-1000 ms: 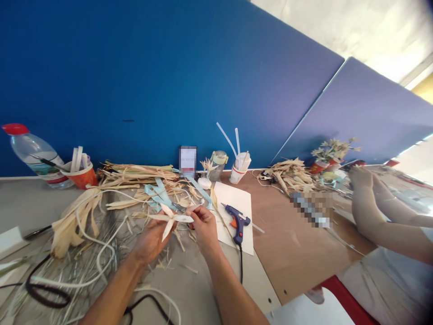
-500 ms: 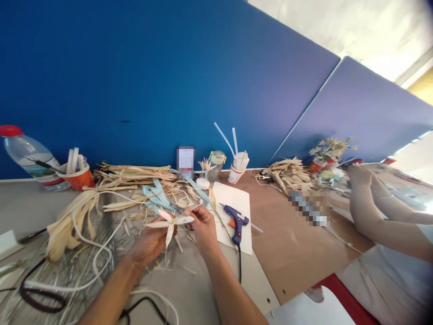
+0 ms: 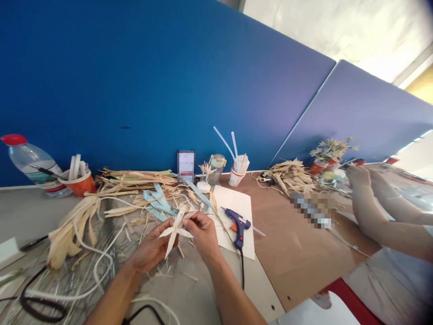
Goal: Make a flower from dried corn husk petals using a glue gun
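A pale corn-husk flower [image 3: 174, 230] with several pointed petals is between my hands, above the near part of the table. My left hand [image 3: 151, 249] is closed around its underside from the left, the fingers partly hidden behind the petals. From the right, my right hand [image 3: 203, 234] pinches one of the upper petals between thumb and finger. Beside my right hand lies a blue glue gun [image 3: 241, 229] on a white sheet [image 3: 227, 195], its black cord running toward me. Light blue ribbon [image 3: 158, 201] is strewn just beyond my hands.
Dried husks [image 3: 135, 180] line the back, near a phone [image 3: 186, 164], a jar [image 3: 216, 170] and a white cup [image 3: 237, 175] holding glue sticks. At left stand an orange cup [image 3: 81, 184] and a bottle [image 3: 34, 164]. White cable [image 3: 110, 257] loops nearby. A co-worker's arms [image 3: 368, 205] are at right.
The flower has turned, so its petals now face me and spread downward. My right hand's pinch has shifted from the right-hand petal to an upper one. My left hand keeps its hold.
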Action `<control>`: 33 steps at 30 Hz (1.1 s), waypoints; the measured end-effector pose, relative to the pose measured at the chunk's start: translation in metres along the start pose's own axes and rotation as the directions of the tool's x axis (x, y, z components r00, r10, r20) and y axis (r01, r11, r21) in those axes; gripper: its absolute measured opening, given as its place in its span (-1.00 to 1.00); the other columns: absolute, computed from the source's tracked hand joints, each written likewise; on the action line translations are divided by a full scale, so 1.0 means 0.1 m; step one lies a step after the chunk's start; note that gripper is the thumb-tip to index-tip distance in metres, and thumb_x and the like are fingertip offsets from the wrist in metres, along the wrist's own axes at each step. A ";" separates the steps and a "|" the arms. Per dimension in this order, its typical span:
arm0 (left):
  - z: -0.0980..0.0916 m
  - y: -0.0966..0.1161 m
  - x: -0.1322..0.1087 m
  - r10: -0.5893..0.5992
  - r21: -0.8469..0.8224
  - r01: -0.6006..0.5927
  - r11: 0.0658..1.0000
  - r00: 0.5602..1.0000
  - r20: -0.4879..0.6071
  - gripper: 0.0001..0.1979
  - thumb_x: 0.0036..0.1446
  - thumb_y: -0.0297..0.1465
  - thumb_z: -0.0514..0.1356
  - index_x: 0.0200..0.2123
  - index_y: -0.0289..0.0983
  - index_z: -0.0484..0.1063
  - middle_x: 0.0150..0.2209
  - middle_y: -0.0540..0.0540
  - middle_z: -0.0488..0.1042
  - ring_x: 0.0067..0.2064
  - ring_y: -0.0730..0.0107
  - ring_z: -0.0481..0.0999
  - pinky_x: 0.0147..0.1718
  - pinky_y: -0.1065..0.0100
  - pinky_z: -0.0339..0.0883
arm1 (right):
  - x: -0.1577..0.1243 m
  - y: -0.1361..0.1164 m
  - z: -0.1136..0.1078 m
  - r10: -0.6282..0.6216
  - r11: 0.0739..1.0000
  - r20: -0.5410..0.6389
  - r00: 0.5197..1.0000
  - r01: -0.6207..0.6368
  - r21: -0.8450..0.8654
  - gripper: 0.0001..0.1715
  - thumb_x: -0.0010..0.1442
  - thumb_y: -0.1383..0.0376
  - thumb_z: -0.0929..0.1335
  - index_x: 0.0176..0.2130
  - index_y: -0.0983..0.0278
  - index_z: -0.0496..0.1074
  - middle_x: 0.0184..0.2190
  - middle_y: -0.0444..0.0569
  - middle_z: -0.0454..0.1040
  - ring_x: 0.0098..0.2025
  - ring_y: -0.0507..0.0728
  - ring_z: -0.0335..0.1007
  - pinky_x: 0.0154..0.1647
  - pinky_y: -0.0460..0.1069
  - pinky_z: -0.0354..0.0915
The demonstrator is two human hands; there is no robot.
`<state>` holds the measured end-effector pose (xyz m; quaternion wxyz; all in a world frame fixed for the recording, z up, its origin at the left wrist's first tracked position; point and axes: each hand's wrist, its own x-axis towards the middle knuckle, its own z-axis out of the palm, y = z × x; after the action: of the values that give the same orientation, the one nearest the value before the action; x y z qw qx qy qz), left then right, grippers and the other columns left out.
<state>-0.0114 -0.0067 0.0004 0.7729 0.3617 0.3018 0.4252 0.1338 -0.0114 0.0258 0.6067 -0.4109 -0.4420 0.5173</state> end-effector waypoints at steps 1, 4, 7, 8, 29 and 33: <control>-0.01 0.00 0.00 -0.005 -0.005 0.005 1.000 1.000 0.011 -0.81 -0.08 -0.36 0.31 -0.33 -0.25 0.48 -0.48 0.02 0.35 -0.49 0.52 0.25 -0.47 0.49 0.17 | 0.00 -0.01 0.00 -0.009 1.000 0.011 1.000 0.009 -0.003 -0.94 -0.08 0.36 0.36 -0.55 0.30 0.45 -0.62 -0.18 0.36 -0.54 -0.02 0.18 -0.47 -0.10 0.11; -0.03 0.01 -0.01 -0.018 -0.008 0.019 1.000 0.998 0.058 -0.73 -0.08 -0.34 0.31 -0.24 -0.25 0.47 -0.50 0.02 0.31 -0.50 0.52 0.22 -0.50 0.48 0.14 | 0.00 -0.02 0.00 -0.020 1.000 0.031 0.999 0.020 0.006 -0.95 -0.09 0.36 0.37 -0.55 0.30 0.45 -0.62 -0.18 0.37 -0.54 -0.02 0.17 -0.47 -0.10 0.10; -0.04 0.02 -0.02 0.011 -0.021 -0.009 1.000 0.996 0.085 -0.83 -0.05 -0.31 0.29 -0.39 -0.27 0.44 -0.58 0.06 0.22 -0.55 0.53 0.13 -0.54 0.45 0.08 | 0.01 -0.02 -0.01 0.035 0.994 0.024 0.999 -0.037 0.106 -0.94 -0.09 0.35 0.40 -0.56 0.29 0.43 -0.67 -0.21 0.30 -0.61 -0.06 0.09 -0.54 -0.12 0.03; -0.03 0.02 -0.02 0.033 -0.027 -0.031 0.999 0.996 0.079 -0.83 -0.05 -0.30 0.29 -0.46 -0.28 0.42 -0.60 0.07 0.19 -0.56 0.53 0.11 -0.55 0.45 0.06 | 0.01 -0.02 -0.02 0.064 0.983 0.026 0.998 -0.068 0.171 -0.92 -0.09 0.33 0.40 -0.56 0.29 0.42 -0.68 -0.23 0.27 -0.63 -0.07 0.05 -0.56 -0.12 0.00; 0.01 -0.03 0.02 0.018 0.000 -0.018 1.000 0.995 -0.100 -0.84 -0.12 -0.35 0.35 -0.41 -0.27 0.52 -0.56 0.03 0.36 -0.49 0.49 0.33 -0.43 0.44 0.28 | -0.01 -0.01 0.00 0.095 0.993 0.016 0.995 -0.096 0.064 -0.91 -0.10 0.31 0.42 -0.55 0.30 0.45 -0.64 -0.18 0.37 -0.58 -0.03 0.19 -0.54 -0.13 0.11; 0.03 -0.01 0.02 0.016 -0.026 -0.019 0.999 0.995 -0.102 -0.80 -0.10 -0.37 0.35 -0.34 -0.28 0.52 -0.45 -0.04 0.45 -0.43 0.46 0.40 -0.36 0.41 0.33 | -0.02 -0.02 0.01 0.090 0.996 0.015 0.996 -0.091 0.018 -0.92 -0.09 0.32 0.41 -0.54 0.31 0.46 -0.62 -0.17 0.38 -0.57 -0.03 0.21 -0.53 -0.13 0.14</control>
<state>-0.0076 -0.0068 0.0008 0.7576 0.3315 0.3319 0.4539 0.1331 -0.0137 0.0274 0.5834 -0.4213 -0.4223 0.5512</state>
